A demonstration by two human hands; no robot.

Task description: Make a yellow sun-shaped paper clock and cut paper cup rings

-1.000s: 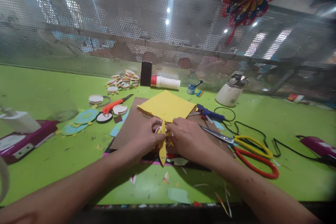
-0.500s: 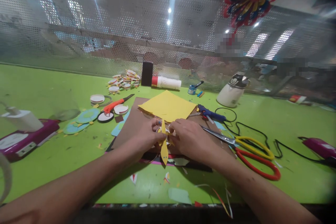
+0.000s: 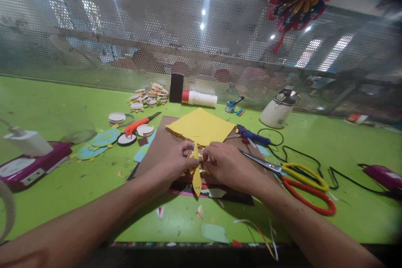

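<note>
A long yellow paper strip [image 3: 197, 178], pointed at the near end and marked with two small dots, lies between my hands over a small white and yellow paper piece. My left hand [image 3: 178, 160] pinches this paper craft piece from the left, thumb against the strip. On the other side my right hand [image 3: 223, 161] has its fingers bent and closed at the piece's right edge; the fingertips are partly hidden. Both hands rest above a brown board [image 3: 153, 157]. Just beyond them a yellow paper sheet [image 3: 201, 125] lies on the board.
Scissors [image 3: 281, 169] and a blue glue gun [image 3: 253, 135] with its cord lie right. Left are an orange cutter [image 3: 137, 126], tape rolls, blue paper discs [image 3: 106, 137] and a purple power strip [image 3: 40, 163]. Behind stand a kettle [image 3: 278, 109] and a pile of round paper pieces [image 3: 149, 95].
Hardly anything differs. My right hand's fingers have shifted very slightly at the paper piece, and the whole view has moved a little.
</note>
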